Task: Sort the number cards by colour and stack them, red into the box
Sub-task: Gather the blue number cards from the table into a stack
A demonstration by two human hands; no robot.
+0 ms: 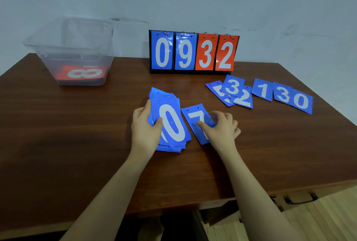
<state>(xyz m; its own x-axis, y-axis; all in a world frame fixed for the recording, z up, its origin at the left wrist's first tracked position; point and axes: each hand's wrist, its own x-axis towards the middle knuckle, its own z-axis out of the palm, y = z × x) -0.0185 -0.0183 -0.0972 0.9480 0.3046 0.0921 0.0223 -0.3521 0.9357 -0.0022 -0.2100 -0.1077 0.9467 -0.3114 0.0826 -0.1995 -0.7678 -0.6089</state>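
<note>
The left hand (146,126) grips a thick stack of blue cards (170,123), thumb curled over the glossy top card, which bears a white 0; the stack rests on the tabletop (77,134), a reddish-brown wood-grain surface. The right hand (222,126) pinches a single blue 7 card (197,119), thumb on its face, just beside the stack. Each card is a flat rectangle with two punched holes at its top edge. Six loose blue cards (262,92) lie overlapping to the right, near the far edge. The clear plastic box (71,51), with rounded corners, stands at the far left and holds red cards (85,73), an 8 uppermost. A black-framed flip scoreboard (193,53) with metal rings stands upright against the wall, showing 0 9 3 2.
</note>
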